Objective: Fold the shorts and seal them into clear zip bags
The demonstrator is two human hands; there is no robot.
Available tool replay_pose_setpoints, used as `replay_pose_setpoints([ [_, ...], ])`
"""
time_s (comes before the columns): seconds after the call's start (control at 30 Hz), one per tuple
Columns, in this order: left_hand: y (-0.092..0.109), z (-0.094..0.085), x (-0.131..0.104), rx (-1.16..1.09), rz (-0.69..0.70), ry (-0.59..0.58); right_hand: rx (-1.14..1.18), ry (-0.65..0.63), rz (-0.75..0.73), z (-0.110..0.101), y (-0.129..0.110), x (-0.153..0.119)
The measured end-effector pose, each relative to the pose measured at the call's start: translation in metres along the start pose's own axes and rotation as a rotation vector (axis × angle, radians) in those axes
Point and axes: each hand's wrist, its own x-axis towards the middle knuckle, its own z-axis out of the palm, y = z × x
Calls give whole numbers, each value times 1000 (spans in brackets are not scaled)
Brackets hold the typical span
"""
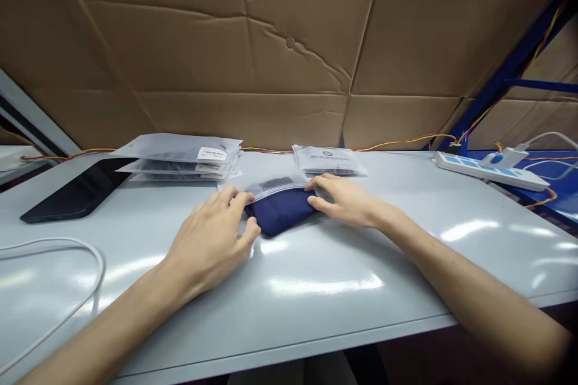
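A folded navy blue cloth [282, 213] lies on the grey table [316, 289], its far part inside a frosted plastic bag [271, 183] with a barcode label. My left hand [212, 240] grips the cloth and bag at their left edge, thumb on the near side. My right hand [343, 200] holds the right edge of the bag and cloth, fingers pointing left.
A stack of filled frosted bags [180, 156] lies behind to the left, and a single printed bag [327, 160] behind to the right. A black tablet [81, 189] lies far left, a white cable [58, 246] curls near it. A white power strip [490, 169] sits far right. Cardboard walls stand behind.
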Motion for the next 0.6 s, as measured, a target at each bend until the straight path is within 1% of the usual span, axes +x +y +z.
replay_pose_setpoints([
  [0.13, 2, 1, -2, 13, 13, 28, 34, -51, -36, -7, 2, -5],
  [0.3, -3, 7, -1, 17, 30, 55, 53, -28, -18, -7, -5, -8],
  [0.43, -6, 10, 1, -30, 33, 75, 29, 21, 61, -1, -13, -7],
  [0.6, -11, 12, 2, -78, -16, 69, -40, 49, 160, 5, -20, -2],
])
